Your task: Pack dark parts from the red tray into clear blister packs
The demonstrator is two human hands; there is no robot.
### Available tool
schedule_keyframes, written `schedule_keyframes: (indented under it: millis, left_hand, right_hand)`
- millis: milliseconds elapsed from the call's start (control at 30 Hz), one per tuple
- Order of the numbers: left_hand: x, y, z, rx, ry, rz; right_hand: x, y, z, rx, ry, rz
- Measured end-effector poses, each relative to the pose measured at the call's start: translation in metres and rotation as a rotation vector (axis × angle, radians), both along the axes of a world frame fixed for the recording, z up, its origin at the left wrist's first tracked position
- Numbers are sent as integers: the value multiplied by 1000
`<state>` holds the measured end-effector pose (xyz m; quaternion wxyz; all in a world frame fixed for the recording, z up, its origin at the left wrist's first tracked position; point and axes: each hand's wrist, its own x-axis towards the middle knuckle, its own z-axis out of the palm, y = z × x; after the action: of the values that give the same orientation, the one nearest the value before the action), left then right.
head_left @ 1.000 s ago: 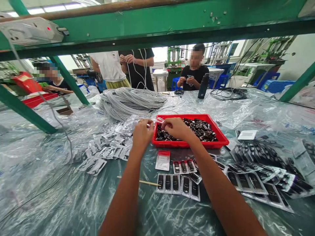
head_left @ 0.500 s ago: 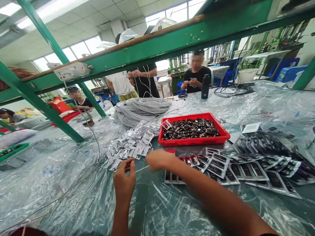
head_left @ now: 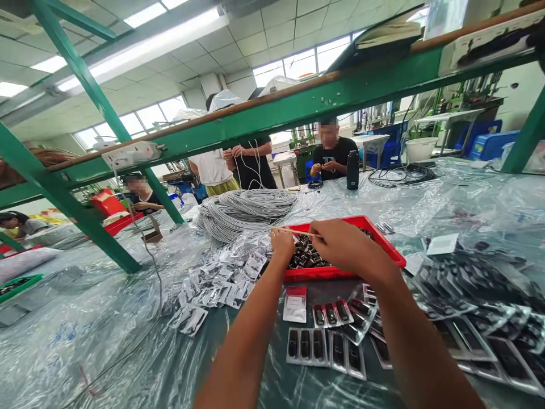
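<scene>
Head view: both hands were raised over the near edge of the red tray. The right hand pinched one end of a thin wooden stick between thumb and fingertips; the left hand was closed in a loose fist just below the stick, its grip on anything not discernible. The stick ran level, long axis from 3 to 9 o'clock, free tip pointing toward 9 o'clock past the left hand. The right hand was the nearer, holding it; the left lay just beside the shaft at 6 o'clock. Small dark parts filled the tray under both hands. Bagged pieces lay in rows at 6 o'clock, well apart.
</scene>
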<state>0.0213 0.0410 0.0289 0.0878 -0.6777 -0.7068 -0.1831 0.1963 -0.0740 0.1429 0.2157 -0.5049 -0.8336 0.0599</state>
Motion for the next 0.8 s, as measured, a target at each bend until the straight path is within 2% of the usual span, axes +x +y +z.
schedule_keyframes:
  millis: [100,200,300,367,400,467,533,600,700,800]
  left_hand:
    - [-5,-2,1,12,-11,-18]
    - [-30,-19,12,76,-59,13]
    - [-69,-50,22,211,-139,238]
    - [-86,-78,19,289,-116,378]
    - [-87,-92,15,298,-91,392]
    - [-76,-120,0,215,-69,307]
    - [-50,-140,-17,14,-106,171]
    - [-20,-150,-31,-134,-118,103]
    - [6,-154,-37,-233,-79,80]
    - [2,-158,-34,-290,-72,45]
  right_hand:
    - [-4,1,-2,-18,32,41]
    - [-1,7,-5,-10,82,71]
    - [1,13,-6,4,177,83]
    - [-2,15,-5,11,254,78]
    - [-5,15,-4,24,298,80]
    - [-14,15,-4,67,398,102]
    - [-24,13,-4,104,486,126]
    - [-32,10,-5,118,531,125]
    - [-38,5,-6,113,537,110]
    - [-39,1,-6,121,542,152]
